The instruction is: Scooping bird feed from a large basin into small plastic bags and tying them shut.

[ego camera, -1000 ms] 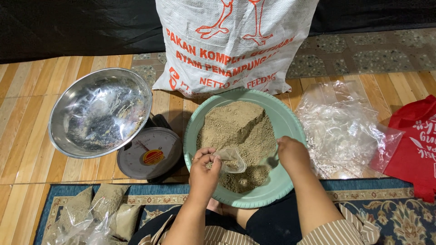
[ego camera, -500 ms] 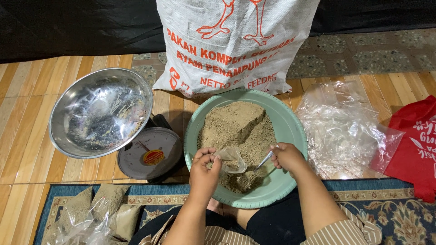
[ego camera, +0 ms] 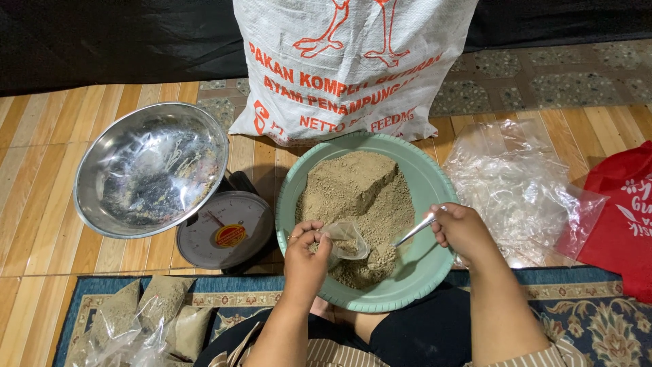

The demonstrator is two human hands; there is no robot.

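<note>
A green plastic basin (ego camera: 430, 178) in front of me holds a heap of brown powdery feed (ego camera: 360, 194). My left hand (ego camera: 305, 255) pinches open a small clear plastic bag (ego camera: 345, 239) over the near side of the basin. In my right hand (ego camera: 462, 231) is a metal spoon (ego camera: 415, 231) whose bowl lies in the feed just right of the bag's mouth. The bag has a little feed in it.
A large white woven sack (ego camera: 346, 61) stands behind the basin. To the left sit a steel bowl (ego camera: 151, 168) and a dial kitchen scale (ego camera: 227, 230). Filled small bags (ego camera: 139, 316) lie at bottom left, empty clear bags (ego camera: 523, 187) and a red bag (ego camera: 625, 211) at right.
My right hand has drawn back to the right from the heap, and the spoon now shows with its tip in the feed beside the bag. The left hand has kept holding the bag.
</note>
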